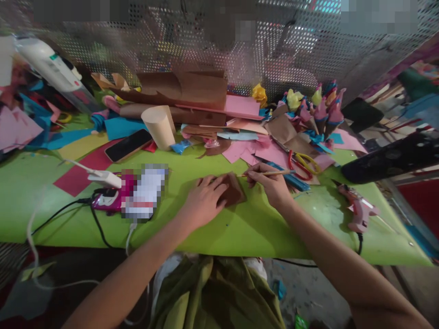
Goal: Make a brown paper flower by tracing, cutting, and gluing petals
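My left hand (209, 196) lies flat on a small brown piece of paper or card (236, 189), its fingers spread and pressing it to the green table (206, 237). In my right hand (264, 180) is a thin yellowish pencil (277, 173), gripped between thumb and fingers. Its tip points left, near the upper right edge of the brown piece; whether it touches cannot be made out. Just beyond my right hand lie a blue cutter knife (298, 181) and scissors with red and yellow handles (305, 165).
A pink glue gun (361, 212) lies at right by a dark cylinder (391, 157). At left are a lit phone (146, 192), a magenta power strip (113, 201) with cables, and a dark phone (128, 145). Behind stand a cardboard tube (159, 128), coloured papers and paper cones (320, 112).
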Demonstrator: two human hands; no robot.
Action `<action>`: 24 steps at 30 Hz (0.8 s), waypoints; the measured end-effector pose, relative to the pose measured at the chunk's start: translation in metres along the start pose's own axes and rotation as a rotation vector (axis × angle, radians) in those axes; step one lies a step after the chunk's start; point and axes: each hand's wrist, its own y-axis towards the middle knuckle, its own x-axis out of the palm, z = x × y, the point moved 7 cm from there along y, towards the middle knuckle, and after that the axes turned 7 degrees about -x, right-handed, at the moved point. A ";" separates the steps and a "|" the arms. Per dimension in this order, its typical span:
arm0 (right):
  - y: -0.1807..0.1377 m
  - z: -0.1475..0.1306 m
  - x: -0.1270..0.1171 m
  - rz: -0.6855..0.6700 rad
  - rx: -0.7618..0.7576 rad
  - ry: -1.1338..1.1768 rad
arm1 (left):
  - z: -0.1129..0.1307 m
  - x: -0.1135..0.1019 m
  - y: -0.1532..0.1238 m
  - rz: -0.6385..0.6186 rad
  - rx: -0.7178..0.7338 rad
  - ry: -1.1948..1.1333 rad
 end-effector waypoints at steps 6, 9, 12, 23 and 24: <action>0.015 0.006 0.017 -0.024 -0.006 -0.052 | 0.001 0.001 -0.001 0.033 0.017 -0.038; 0.019 0.010 0.015 0.007 -0.031 -0.090 | 0.003 0.000 -0.002 0.061 0.024 -0.051; 0.020 0.014 0.011 0.005 -0.028 -0.127 | 0.004 -0.001 -0.002 0.080 0.023 -0.051; 0.018 0.013 0.011 -0.025 -0.049 -0.195 | 0.004 0.000 -0.002 0.087 0.016 -0.085; 0.018 0.013 0.011 -0.028 -0.052 -0.203 | 0.005 0.000 -0.002 0.089 0.016 -0.086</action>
